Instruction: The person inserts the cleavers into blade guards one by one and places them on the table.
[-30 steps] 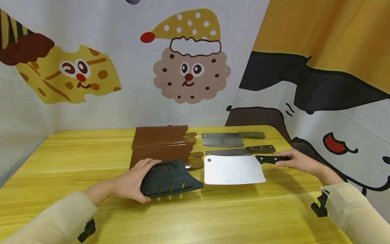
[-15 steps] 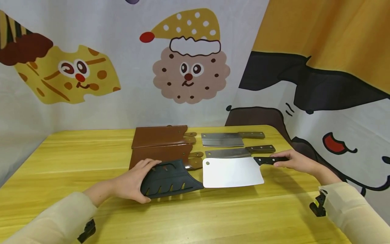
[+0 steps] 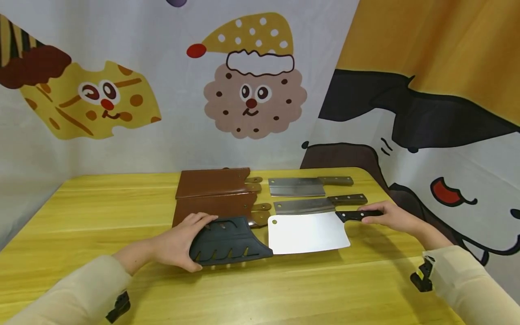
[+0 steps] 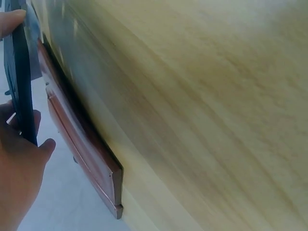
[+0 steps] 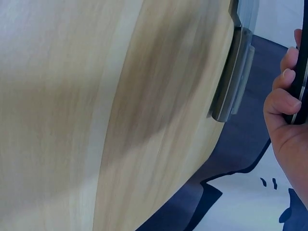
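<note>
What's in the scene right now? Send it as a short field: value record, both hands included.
left hand: grips the black sheath at the end away from the cleaver
right hand: holds the cleaver by its black handle
cleaver state: blade outside the black sheath
blade-to-sheath contact: cannot tell; they meet in the head view
behind the black sheath: front brown sheath, rear brown sheath
behind the cleaver: front knife, rear knife
surface: wooden table

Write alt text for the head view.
The right hand holds a broad cleaver by its black handle; the left hand grips a dark slotted sheath. Behind them, two brown sheaths and two more cleavers lie on a yellow table.
</note>
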Tool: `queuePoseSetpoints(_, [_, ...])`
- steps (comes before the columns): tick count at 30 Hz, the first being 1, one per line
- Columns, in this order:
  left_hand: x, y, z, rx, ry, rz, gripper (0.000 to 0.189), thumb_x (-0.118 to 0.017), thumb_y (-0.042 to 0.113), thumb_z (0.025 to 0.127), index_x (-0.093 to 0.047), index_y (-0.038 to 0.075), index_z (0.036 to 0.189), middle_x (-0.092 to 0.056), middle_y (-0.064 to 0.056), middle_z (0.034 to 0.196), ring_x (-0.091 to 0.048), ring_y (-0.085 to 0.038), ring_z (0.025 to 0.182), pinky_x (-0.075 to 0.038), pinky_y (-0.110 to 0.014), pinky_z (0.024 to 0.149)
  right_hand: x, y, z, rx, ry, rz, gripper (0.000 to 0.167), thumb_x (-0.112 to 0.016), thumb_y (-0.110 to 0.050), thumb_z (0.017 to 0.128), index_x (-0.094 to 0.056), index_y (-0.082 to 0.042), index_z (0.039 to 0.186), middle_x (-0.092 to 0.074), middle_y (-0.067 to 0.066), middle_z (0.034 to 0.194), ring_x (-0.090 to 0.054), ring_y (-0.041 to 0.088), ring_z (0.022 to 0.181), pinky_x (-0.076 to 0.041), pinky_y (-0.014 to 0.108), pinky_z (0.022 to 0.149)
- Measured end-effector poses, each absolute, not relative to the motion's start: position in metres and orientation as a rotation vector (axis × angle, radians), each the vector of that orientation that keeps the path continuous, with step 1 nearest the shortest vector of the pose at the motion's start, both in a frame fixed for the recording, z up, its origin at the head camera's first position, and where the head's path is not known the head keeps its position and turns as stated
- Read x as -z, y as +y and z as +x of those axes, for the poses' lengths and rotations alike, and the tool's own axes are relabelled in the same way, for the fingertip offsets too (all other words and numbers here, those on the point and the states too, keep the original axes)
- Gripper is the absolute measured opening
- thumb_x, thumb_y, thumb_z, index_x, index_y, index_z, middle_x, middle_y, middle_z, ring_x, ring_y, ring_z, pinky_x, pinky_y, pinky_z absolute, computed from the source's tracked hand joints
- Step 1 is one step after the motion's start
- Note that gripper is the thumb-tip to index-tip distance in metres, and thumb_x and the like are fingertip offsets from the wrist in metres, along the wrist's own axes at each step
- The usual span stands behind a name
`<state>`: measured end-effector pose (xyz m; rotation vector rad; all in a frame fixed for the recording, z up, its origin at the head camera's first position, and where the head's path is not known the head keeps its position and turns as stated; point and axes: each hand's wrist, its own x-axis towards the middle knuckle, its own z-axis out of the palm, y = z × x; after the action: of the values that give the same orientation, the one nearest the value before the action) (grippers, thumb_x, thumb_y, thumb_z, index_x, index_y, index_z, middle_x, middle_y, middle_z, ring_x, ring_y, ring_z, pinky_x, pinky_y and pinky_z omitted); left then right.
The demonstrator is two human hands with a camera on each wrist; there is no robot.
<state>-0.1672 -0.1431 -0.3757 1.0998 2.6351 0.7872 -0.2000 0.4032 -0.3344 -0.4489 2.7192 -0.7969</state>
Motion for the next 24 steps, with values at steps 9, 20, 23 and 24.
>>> queuePoseSetpoints(9, [0.371,-0.133,-0.164,-0.751,2.583,1.083,0.106,-0.080,0.033,0.064,-0.022,0.008,0.148,-0.030,-0.009,0.142,-0.035,-0.024,0.118,-0.042,-0.042,0.083,0.335,0.383,-0.198,0.816,2.746,-0.542,0.045,-0.062,-0.022,0.090,-0.057,0.009,0.123,-0.058,0.028,0.122,-0.053,0.045,0.114,-0.051,0.039,0.085])
queuePoseSetpoints(20, [0.368,-0.127,-0.165,-0.770,2.589,1.054,0.108,-0.080,0.031,0.063,-0.020,0.003,0.149,-0.029,-0.011,0.143,-0.034,-0.023,0.118,-0.042,-0.040,0.084,0.340,0.366,-0.198,0.875,2.716,-0.516,0.048,-0.062,-0.024,0.089,-0.056,0.009,0.123,-0.056,0.030,0.124,-0.053,0.044,0.115,-0.051,0.040,0.085])
queuePoseSetpoints(23, [0.369,-0.124,-0.163,-0.763,2.572,1.067,0.109,-0.080,0.031,0.063,-0.020,0.003,0.149,-0.029,-0.011,0.143,-0.034,-0.023,0.119,-0.042,-0.039,0.084,0.341,0.359,-0.199,0.871,2.693,-0.513,0.050,-0.062,-0.027,0.089,-0.056,0.008,0.124,-0.054,0.030,0.126,-0.051,0.046,0.116,-0.050,0.045,0.087])
queuePoseSetpoints(24, [0.369,-0.123,-0.163,-0.757,2.566,1.066,0.108,-0.079,0.031,0.063,-0.020,0.003,0.149,-0.029,-0.011,0.144,-0.034,-0.023,0.119,-0.042,-0.038,0.084,0.342,0.358,-0.199,0.868,2.688,-0.509,0.051,-0.063,-0.028,0.089,-0.056,0.008,0.125,-0.054,0.030,0.126,-0.051,0.046,0.117,-0.050,0.046,0.087])
